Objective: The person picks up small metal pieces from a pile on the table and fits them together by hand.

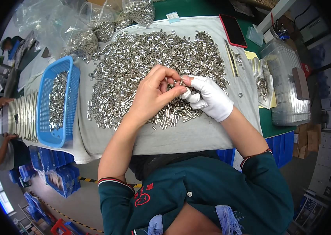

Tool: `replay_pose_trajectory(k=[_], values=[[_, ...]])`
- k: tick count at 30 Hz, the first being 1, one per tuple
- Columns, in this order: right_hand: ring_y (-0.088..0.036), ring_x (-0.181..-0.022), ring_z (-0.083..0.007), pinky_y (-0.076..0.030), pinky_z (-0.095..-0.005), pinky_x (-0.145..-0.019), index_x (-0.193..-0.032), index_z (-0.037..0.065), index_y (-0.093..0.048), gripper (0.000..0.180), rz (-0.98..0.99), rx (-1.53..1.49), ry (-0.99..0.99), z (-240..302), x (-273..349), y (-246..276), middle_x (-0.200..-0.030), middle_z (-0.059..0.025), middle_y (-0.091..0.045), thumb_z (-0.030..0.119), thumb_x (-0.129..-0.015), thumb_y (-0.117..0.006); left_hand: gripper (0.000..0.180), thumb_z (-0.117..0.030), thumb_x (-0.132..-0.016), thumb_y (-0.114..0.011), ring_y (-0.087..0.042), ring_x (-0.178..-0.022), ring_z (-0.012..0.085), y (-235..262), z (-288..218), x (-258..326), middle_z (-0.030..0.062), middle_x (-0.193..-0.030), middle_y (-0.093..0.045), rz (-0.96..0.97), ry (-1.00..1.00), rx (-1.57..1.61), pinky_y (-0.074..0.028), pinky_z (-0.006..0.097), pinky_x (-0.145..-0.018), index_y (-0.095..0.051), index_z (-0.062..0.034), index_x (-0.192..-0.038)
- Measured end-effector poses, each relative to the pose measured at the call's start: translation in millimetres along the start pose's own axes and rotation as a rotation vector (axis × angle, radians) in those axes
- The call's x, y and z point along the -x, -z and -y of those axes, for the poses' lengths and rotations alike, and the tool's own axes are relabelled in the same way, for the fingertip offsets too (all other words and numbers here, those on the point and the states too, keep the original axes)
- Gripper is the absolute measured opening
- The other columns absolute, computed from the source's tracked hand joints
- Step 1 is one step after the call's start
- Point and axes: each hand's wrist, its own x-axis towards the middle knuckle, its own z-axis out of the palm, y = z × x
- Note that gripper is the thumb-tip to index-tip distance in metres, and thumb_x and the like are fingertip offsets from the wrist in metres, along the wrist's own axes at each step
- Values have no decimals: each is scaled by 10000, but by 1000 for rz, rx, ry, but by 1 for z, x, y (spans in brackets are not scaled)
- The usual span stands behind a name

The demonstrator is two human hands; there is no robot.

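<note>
Fingers of the bare left hand [153,92] and gloved right hand [212,98] bunch together at a small metal cylinder [181,81], above the heap [130,74] of similar pieces; which hand pinches it, I cannot tell. It looks light, rigid and slick, best taken by its curved side, near the middle.

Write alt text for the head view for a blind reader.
A bare left hand and white-gloved right hand come together around a small silvery cylinder, over a large pile of them on pale cloth. A blue basket with more stands left; a red-edged phone lies upper right.
</note>
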Motion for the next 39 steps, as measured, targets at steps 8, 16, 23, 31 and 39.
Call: replay_pose_trajectory(k=[8,16,23,31,39], values=[[-335,-429,-5,-210,-126,-282,-923,72,-485,164,166,-715,-309,4,-6,16,-671,23,-457,228,-875,-482,139,-76,-801,-608,-377,-611,4,1,6,-7,-68,-725,-466,-114,146,123,-321,142,-542,-556,-33,-923],[-377,-519,-45,-282,-134,-336,-982,-7,-541,275,375,-631,-146,7,-9,18,-807,-72,-505,231,-870,-459,162,-205,-790,-595,-515,-549,144,7,4,-10,51,-772,-547,-163,7,-126,-420,271,-526,-592,-82,-895],[-389,-509,-49,-266,-164,-340,-876,79,-546,224,237,-657,-88,12,-5,22,-740,-5,-483,289,-888,-469,125,-189,-771,-583,-545,-784,261,5,22,-6,82,-790,-566,-281,-218,-362,-445,356,-697,-597,-68,-799],[-560,-680,-98,-374,-185,-413,-895,59,-575,215,307,-719,-156,78,-30,-53,-787,-25,-548,235,-889,-451,115,-170,-736,-596,-543,-792,267,1,31,-5,95,-785,-563,-355,-230,-444,-453,376,-711,-604,-69,-790],[-563,-860,-301,-543,-347,-724,-948,-47,-437,200,167,-560,-254,23,-138,-198,-942,-199,-511,148,-903,-417,139,-161,-795,-518,-498,-964,272,-12,60,-24,128,-957,-543,-398,-377,-150,-382,374,-831,-519,-37,-859]])
